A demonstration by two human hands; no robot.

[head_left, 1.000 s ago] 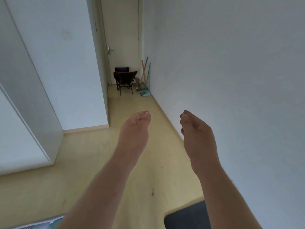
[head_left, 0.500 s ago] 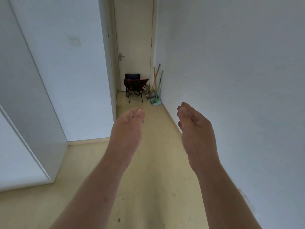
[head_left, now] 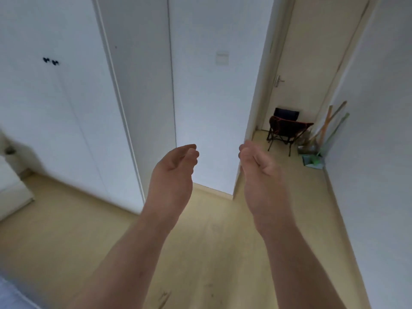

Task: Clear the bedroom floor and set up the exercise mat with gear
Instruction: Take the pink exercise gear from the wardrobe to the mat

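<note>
Left grip (head_left: 171, 175), right grip (head_left: 261, 175) empty (loosely curled), chair (head_left: 287, 128) ahead

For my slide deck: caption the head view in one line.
Left hand and right hand, both empty, held out over the wood floor; folding chair and brooms stand down the hallway.

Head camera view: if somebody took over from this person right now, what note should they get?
Left hand: loosely curled, empty. Right hand: the same. Both are raised ahead over the floor.
Things: no mat or gear in view. A folding chair and brooms stand at the hallway's far end by the door.
Done: cannot tell from this view.
Left: find the mat, lay it out, add the gear.
</note>
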